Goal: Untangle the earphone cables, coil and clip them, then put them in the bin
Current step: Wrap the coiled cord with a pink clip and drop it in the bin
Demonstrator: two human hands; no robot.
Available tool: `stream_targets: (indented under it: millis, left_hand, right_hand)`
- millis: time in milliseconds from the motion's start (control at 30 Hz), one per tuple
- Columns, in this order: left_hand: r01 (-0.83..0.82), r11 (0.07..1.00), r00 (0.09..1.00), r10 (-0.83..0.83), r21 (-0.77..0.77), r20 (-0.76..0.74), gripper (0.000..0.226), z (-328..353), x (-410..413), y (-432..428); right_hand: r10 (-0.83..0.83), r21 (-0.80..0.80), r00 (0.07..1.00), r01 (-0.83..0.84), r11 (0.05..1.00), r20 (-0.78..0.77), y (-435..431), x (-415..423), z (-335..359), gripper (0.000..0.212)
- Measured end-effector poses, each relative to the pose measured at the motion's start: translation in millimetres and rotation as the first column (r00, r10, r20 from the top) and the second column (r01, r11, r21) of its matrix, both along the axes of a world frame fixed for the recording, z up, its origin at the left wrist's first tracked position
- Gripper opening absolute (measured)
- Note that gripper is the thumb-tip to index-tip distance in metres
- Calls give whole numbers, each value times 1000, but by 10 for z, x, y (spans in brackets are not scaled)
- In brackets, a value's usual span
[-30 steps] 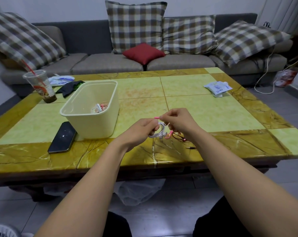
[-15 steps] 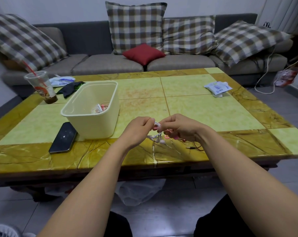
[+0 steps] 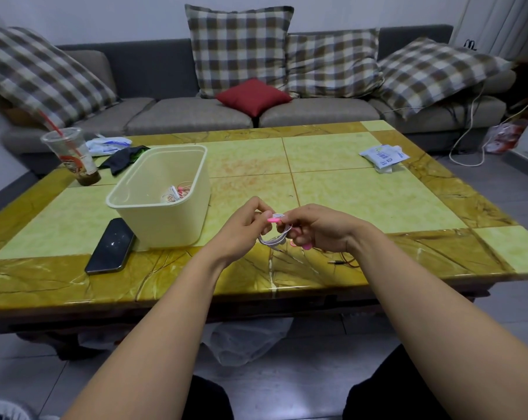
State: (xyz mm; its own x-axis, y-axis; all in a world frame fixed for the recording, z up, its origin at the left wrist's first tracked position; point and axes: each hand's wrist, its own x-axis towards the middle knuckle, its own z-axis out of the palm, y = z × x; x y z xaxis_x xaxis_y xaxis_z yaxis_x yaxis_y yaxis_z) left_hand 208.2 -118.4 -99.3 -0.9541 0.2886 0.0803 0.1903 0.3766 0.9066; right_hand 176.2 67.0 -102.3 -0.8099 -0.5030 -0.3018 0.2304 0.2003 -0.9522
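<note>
Earphone coil between left hand, right hand, near table edge

Both bare forearms reach forward and converge at centre. Left hand and right hand are close together, backs upward, fingers curled, each apparently pinching the coiled earphone cable between them; fingertip placement is obscured.

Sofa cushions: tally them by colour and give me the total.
checked brown-and-white cushions: 4
red cushion: 1
Total: 5
</note>
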Motion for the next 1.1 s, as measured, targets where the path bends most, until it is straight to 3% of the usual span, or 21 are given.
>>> stream_targets:
  millis: [133, 333, 533, 767, 933, 1100]
  left_hand:
    - [13, 997, 999, -16, -82, -35, 17, -8, 4, 51]
    - [75, 997, 997, -75, -34, 8, 13, 43, 54, 73]
    - [-38, 998, 999, 38, 45, 10, 18, -9, -8, 92]
    - [-253, 947, 966, 236, 201, 103, 17, -11, -53, 165]
    - [-221, 961, 972, 203, 163, 121, 16, -35, -65, 156]
    - [-284, 953, 958, 280, 107, 54, 15, -80, -106, 176]
  right_hand:
    - [-15, 8, 1000, 15, 1000, 3, -13, 15, -2, 20]
    - [-8, 7, 1000, 8, 1000, -6, 15, 19, 3, 19]
    - [28, 14, 998, -27, 1000, -58, 19, 28, -11, 18]
    - [-57, 52, 932, 81, 995, -357, -18, 45, -42, 8]
    - [-65, 142, 879, 149, 979, -473, -26, 15, -88, 10]
    - [-65, 168, 928, 135, 977, -367, -27, 37, -42, 14]
